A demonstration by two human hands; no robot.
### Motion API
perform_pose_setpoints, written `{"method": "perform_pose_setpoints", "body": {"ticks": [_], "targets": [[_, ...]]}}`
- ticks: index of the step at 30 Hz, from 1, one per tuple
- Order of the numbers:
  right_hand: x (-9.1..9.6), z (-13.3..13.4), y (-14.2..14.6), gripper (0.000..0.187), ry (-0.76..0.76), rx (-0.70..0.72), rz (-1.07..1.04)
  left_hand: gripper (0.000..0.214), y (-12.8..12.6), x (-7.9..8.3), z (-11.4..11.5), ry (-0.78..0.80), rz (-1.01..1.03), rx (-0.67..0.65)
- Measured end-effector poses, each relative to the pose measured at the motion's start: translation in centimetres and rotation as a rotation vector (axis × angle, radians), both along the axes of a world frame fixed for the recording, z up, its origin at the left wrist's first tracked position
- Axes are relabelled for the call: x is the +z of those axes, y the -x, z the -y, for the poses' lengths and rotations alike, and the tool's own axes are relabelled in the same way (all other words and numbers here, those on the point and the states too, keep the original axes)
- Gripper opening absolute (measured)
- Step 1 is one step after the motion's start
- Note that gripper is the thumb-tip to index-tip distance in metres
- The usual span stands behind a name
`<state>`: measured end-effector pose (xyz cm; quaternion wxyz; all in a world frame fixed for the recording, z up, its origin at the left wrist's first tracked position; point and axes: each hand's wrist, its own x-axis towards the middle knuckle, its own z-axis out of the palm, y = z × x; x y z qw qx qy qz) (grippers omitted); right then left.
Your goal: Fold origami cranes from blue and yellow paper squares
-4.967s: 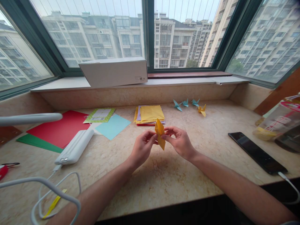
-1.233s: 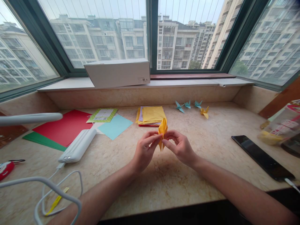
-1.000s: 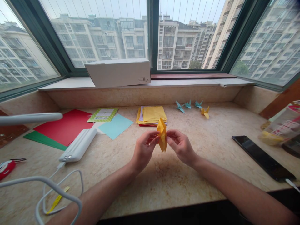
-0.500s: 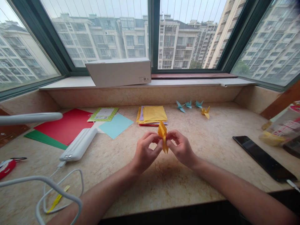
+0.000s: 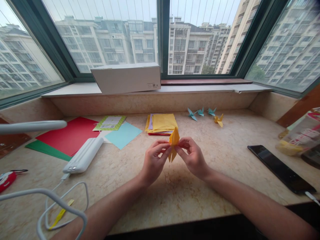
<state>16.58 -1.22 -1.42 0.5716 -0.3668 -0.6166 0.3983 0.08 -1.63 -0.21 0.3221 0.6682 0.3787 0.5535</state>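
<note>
A folded yellow origami paper is held upright above the counter, a pointed flap at its top and two narrow points hanging below. My left hand pinches its left side between thumb and fingers. From the right, my right hand grips the other edge with thumb and fingertips. Just behind the paper lies a stack of folded paper, mostly yellow with some purple and red. Farther back on the right sit blue paper cranes and a yellow paper crane.
Left are red paper, light blue paper, a white power bank and a looped cable. A black phone and plastic jar occupy the right. A white box stands on the sill.
The yellow paper has turned between my fingers, so its upper flap now shows broader. Both hands keep their pinch and have barely shifted.
</note>
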Motion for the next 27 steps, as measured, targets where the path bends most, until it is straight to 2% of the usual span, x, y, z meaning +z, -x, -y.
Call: {"method": "perform_pose_setpoints", "body": {"ticks": [5,10,13,17,23,27], "targets": [[0.1,-0.3,0.0,0.028,0.113,0.136,-0.115,0.017,0.0,-0.3,-0.2,0.093,0.109,-0.082],[0.4,-0.3,-0.2,0.031,0.153,0.163,-0.142,0.034,-0.2,0.2,-0.1,0.214,0.232,-0.150],[0.5,-0.3,-0.3,0.031,0.149,0.176,-0.115,0.031,-0.2,0.4,-0.1,0.248,0.235,-0.201],[0.5,-0.6,-0.3,0.033,0.152,0.214,-0.111,0.024,-0.2,0.3,-0.2,0.232,0.222,-0.208],[0.6,-0.9,-0.5,0.032,0.184,0.231,-0.175,0.033,-0.3,-0.5,-0.4,0.168,0.200,-0.241],[0.9,-0.8,-0.7,0.032,0.194,0.281,-0.152,0.030,-0.4,-0.8,-0.6,0.109,0.225,-0.220]]}}
